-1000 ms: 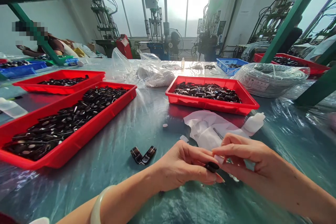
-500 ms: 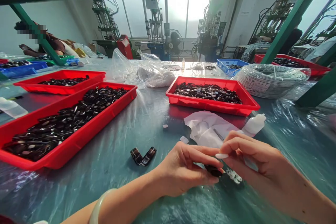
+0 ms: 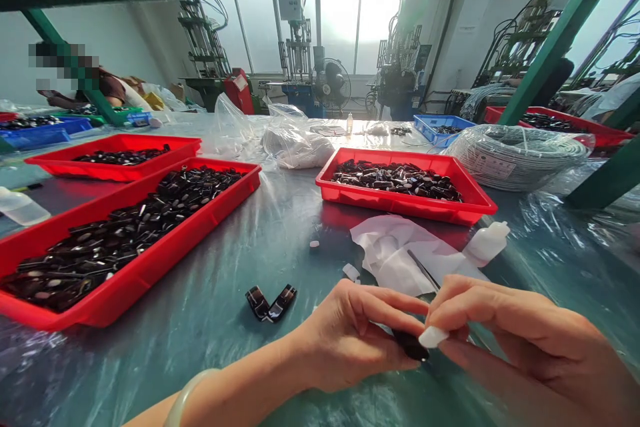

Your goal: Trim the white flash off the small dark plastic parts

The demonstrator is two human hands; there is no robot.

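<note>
My left hand (image 3: 357, 333) is closed around a small glossy black plastic part (image 3: 413, 345), mostly covered by the fingers. Between thumb and fingertips, my right hand (image 3: 520, 337) pinches a small white oval piece (image 3: 433, 337). That piece overlaps the end of the black part in view; I cannot tell whether they touch. Two more black plastic parts (image 3: 271, 302) lie on the table in a V, left of my hands. Beyond my fingers rests a white cloth-like sheet (image 3: 395, 243), with a thin dark rod (image 3: 423, 268) across it.
Red trays (image 3: 210, 213) heaped with black parts stand at left; another red tray (image 3: 400, 209) is behind my hands. A white bottle (image 3: 487, 242) lies at right, near a wrapped wire coil (image 3: 515, 157). Loose white bits (image 3: 351, 271) dot the table. A green post (image 3: 560, 47) rises at right.
My right hand has moved lower and turned, tipping the white piece from nearly edge-on to showing its face. It now overlaps the black part. The small white pieces beneath are now hidden.
</note>
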